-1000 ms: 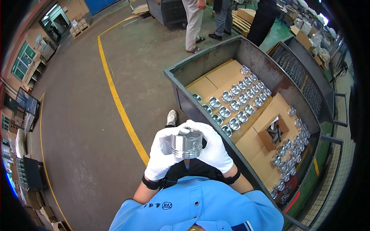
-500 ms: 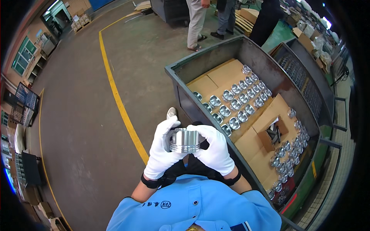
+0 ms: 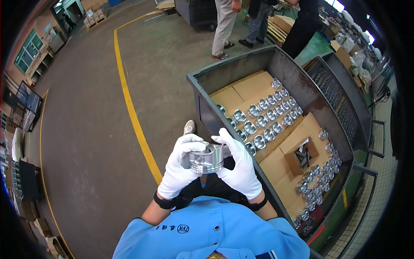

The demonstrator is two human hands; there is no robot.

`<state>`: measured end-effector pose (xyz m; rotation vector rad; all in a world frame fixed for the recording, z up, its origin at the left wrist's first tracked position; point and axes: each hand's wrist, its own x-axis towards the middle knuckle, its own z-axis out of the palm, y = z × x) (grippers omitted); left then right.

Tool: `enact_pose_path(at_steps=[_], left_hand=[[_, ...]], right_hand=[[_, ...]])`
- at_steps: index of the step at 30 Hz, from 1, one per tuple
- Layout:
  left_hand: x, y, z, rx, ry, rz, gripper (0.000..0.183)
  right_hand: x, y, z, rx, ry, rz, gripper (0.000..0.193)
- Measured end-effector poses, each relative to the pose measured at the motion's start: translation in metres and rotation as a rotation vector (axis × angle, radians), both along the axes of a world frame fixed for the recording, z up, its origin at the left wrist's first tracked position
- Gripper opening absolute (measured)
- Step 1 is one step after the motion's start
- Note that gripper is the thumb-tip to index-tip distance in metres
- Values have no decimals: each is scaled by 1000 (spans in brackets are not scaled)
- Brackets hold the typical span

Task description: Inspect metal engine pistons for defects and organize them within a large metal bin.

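Between my two white-gloved hands is a shiny metal piston (image 3: 206, 161), held in front of my body with its ring grooves at the lower end. My left hand (image 3: 177, 166) is closed on its left side, the fingers at the upper edge. On the other side my right hand (image 3: 238, 168) steadies the piston, its lower part against the metal and its upper fingers lifted near the top rim. A round hole shows in the piston's side wall. To my right stands a deep grey metal bin (image 3: 199, 82), where many similar pistons (image 3: 249, 127) stand in rows on cardboard.
A small open cardboard box (image 3: 294, 163) with dark tools lies in the bin, near more clustered pistons (image 3: 317, 190). Another grey bin (image 3: 366, 108) stands beyond. People stand behind the far end. A yellow floor line (image 3: 133, 114) runs on my left.
The piston has turned and tilted, so a side hole now shows. My right hand's upper fingers have lifted and shifted over its rim. The left hand keeps hold.
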<state>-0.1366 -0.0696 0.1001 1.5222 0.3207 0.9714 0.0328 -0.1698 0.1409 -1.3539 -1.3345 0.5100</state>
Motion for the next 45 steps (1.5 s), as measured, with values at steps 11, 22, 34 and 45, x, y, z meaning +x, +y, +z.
enact_pose_path(at_steps=[11,22,34,45], left_hand=[[-1,-7,2,335,105,225,82],[2,-8,10,-85,-67,39,101],[-4,-11,14,-626,-109,-300,115],[-9,-11,30,-867,-330,-320,101]], right_hand=[[-1,1,-10,211,-211,-42,52],[4,1,-41,-86,710,272,63],[0,8,11,342,-405,-46,38],[-8,6,21,232,-380,14,72]])
